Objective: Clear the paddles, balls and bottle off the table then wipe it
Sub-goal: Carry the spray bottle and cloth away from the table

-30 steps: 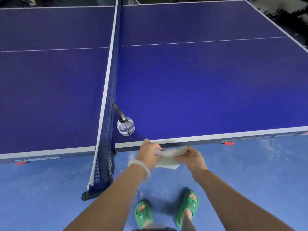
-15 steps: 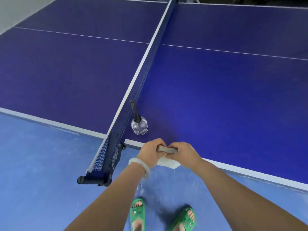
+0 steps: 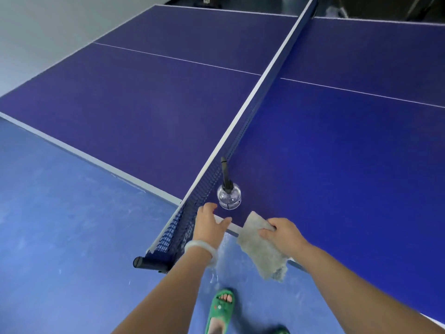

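Near the front edge of the worktop, beside the net, the bottle stands, with the left grip spread just before it. The right grip pinches a cloth draped over that edge. Print on the net is too blurred to read.

A scuffed, glossy blue floor lies below a plain pale grey wall at the upper left.

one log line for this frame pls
left hand: open, near bottle | bottle: upright on table beside net, not yet cleared | right hand: grips cloth at table edge
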A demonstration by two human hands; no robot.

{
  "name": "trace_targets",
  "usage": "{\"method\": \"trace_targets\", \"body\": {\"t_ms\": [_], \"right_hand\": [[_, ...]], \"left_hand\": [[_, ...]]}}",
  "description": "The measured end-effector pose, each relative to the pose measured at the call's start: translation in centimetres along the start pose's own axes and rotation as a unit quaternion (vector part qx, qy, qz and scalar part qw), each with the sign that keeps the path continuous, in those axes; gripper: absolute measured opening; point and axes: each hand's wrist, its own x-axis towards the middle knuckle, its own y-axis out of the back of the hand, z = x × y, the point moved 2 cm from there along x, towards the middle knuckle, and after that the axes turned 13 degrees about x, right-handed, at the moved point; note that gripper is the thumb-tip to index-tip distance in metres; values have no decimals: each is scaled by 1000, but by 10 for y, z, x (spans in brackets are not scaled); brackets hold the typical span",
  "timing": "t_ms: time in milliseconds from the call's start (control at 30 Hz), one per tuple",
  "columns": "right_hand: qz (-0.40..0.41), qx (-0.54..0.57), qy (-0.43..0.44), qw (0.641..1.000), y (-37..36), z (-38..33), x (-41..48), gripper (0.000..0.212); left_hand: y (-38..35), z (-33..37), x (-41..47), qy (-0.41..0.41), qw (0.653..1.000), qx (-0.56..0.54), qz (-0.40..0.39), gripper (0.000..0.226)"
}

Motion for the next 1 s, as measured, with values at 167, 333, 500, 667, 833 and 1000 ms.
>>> {"method": "trace_targets", "body": {"t_ms": [167, 333, 500, 667, 833, 1000], "right_hand": [[43, 58, -41, 997, 5, -15, 14, 22], [85, 81, -72, 990, 7, -25, 26, 26], [141, 80, -95, 982, 2, -25, 36, 28], [181, 108, -117, 970, -7, -18, 33, 31], [197, 129, -138, 962, -6, -14, 24, 32], [231, 137, -157, 950, -5, -10, 9, 33]], "left_hand": [[2, 25, 34, -26, 995, -97, -13, 89], [0, 41, 54, -112, 976, -187, -14, 45], [-11, 52, 66, -72, 979, -187, 20, 37], [-16, 53, 75, -70, 977, -201, -27, 31], [-10, 42, 67, -85, 967, -221, -96, 32], [-15, 22, 57, -99, 970, -181, -128, 34]]}}
